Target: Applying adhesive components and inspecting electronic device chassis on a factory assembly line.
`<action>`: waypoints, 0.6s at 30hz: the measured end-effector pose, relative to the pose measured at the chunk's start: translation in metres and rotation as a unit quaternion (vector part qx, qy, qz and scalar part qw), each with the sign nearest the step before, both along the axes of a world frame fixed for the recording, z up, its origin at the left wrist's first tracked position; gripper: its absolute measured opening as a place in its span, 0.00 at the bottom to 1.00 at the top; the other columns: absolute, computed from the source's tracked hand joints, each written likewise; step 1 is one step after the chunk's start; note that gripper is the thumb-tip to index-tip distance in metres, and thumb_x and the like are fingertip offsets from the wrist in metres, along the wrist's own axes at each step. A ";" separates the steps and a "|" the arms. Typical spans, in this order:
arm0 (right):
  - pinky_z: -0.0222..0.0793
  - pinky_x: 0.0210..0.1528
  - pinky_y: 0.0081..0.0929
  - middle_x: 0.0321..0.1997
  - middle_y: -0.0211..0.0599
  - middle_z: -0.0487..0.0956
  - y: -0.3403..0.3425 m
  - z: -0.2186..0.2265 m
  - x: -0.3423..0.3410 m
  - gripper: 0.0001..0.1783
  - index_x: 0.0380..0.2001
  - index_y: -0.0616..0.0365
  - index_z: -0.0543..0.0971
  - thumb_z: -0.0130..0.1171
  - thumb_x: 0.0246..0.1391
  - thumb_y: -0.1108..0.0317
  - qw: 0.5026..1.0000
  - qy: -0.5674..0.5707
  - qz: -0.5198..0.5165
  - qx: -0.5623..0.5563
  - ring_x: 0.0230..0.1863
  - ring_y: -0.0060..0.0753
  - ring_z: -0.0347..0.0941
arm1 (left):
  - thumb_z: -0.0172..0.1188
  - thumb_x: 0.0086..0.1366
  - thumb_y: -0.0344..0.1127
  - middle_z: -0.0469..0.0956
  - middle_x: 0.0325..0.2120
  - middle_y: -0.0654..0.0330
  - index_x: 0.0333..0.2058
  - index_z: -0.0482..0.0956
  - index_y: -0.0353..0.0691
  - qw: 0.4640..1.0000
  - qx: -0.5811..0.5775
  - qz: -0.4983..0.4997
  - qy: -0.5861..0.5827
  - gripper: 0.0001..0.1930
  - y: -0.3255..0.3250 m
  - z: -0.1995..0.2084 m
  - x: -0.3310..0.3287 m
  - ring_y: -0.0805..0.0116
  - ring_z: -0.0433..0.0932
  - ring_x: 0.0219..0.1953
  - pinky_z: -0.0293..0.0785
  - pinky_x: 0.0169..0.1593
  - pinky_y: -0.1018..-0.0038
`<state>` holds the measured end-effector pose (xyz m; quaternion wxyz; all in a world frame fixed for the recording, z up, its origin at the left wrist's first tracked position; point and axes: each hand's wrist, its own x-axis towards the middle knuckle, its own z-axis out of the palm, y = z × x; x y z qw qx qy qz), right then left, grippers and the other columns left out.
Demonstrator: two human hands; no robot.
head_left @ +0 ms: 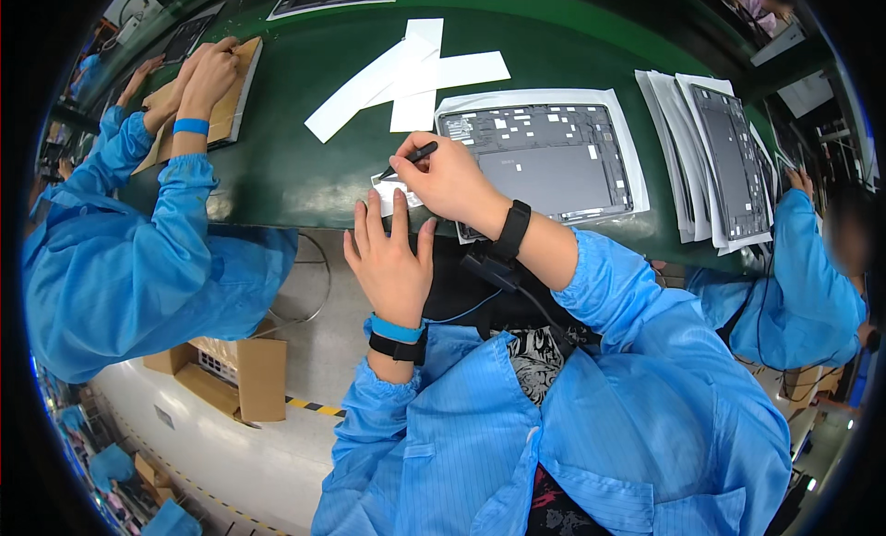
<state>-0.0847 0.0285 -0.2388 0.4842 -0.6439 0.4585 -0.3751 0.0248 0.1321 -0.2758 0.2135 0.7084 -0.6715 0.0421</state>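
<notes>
As the head view shows, your right hand (pixel 447 176) pinches a black pointed tool (pixel 424 152) over a small white sheet (pixel 389 189) at the near edge of the tabletop (pixel 277 180); your left hand (pixel 391 266), spread, meets the sheet. Loose pressure could let it slip off.

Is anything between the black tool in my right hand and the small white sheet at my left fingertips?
Nothing visible is. The black tool in your right hand points at the far edge of the small white sheet; your left hand overlaps its near edge. Tip contact isn't clear.
</notes>
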 end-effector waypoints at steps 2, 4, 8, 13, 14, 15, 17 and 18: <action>0.71 0.29 0.24 0.24 0.37 0.81 0.001 -0.003 0.002 0.10 0.35 0.64 0.78 0.59 0.57 0.67 1.000 -0.009 -0.008 -0.010 0.25 0.25 0.77 | 0.58 0.65 0.49 0.65 0.62 0.51 0.60 0.72 0.49 1.000 0.000 0.000 -0.001 0.26 0.001 0.000 0.000 0.48 0.61 0.65 0.57 0.63 0.45; 0.74 0.31 0.27 0.24 0.39 0.81 0.000 -0.010 0.003 0.09 0.36 0.64 0.78 0.59 0.56 0.69 0.999 -0.019 -0.019 -0.018 0.27 0.29 0.80 | 0.58 0.65 0.50 0.66 0.62 0.52 0.59 0.72 0.49 1.000 0.006 -0.002 -0.012 0.26 0.002 0.001 -0.001 0.49 0.62 0.65 0.58 0.63 0.46; 0.73 0.29 0.23 0.25 0.32 0.78 -0.006 0.004 -0.018 0.13 0.45 0.63 0.73 0.57 0.58 0.72 0.977 -0.199 -0.075 0.013 0.24 0.20 0.74 | 0.58 0.65 0.51 0.66 0.62 0.52 0.59 0.72 0.49 1.000 0.005 -0.009 -0.008 0.26 -0.002 0.002 -0.005 0.50 0.62 0.65 0.58 0.63 0.48; 0.72 0.31 0.18 0.25 0.28 0.76 0.016 0.043 -0.168 0.12 0.45 0.58 0.72 0.57 0.59 0.71 0.976 -0.164 -0.138 0.032 0.25 0.20 0.74 | 0.57 0.66 0.46 0.63 0.62 0.41 0.59 0.71 0.37 0.998 -0.059 0.010 0.007 0.27 -0.003 0.009 -0.013 0.42 0.62 0.63 0.59 0.62 0.51; 0.70 0.29 0.17 0.25 0.27 0.75 0.023 0.030 -0.210 0.11 0.45 0.58 0.72 0.57 0.59 0.71 0.973 -0.168 -0.154 0.025 0.24 0.20 0.73 | 0.58 0.66 0.41 0.63 0.60 0.37 0.58 0.71 0.33 0.994 -0.102 -0.011 0.033 0.25 -0.005 0.017 -0.023 0.39 0.63 0.61 0.59 0.61 0.52; 0.68 0.28 0.17 0.25 0.27 0.75 0.031 0.018 -0.245 0.11 0.44 0.58 0.71 0.57 0.59 0.70 0.970 -0.176 -0.168 0.020 0.23 0.20 0.73 | 0.58 0.66 0.41 0.63 0.60 0.37 0.58 0.71 0.33 0.994 -0.101 -0.028 0.039 0.25 -0.007 0.026 -0.036 0.39 0.63 0.61 0.59 0.61 0.52; 0.65 0.25 0.13 0.22 0.25 0.74 0.050 0.018 -0.282 0.11 0.42 0.59 0.69 0.57 0.58 0.72 0.955 -0.155 -0.246 0.062 0.22 0.17 0.73 | 0.59 0.64 0.37 0.66 0.58 0.40 0.56 0.72 0.34 0.980 -0.120 -0.125 0.096 0.23 -0.006 0.044 -0.068 0.40 0.65 0.59 0.61 0.60 0.53; 0.66 0.26 0.14 0.22 0.25 0.74 0.056 0.018 -0.291 0.10 0.42 0.59 0.69 0.57 0.58 0.72 0.955 -0.136 -0.257 0.053 0.22 0.17 0.73 | 0.59 0.63 0.34 0.69 0.55 0.43 0.53 0.73 0.33 0.967 -0.085 -0.192 0.142 0.20 -0.008 0.051 -0.088 0.42 0.68 0.56 0.62 0.59 0.54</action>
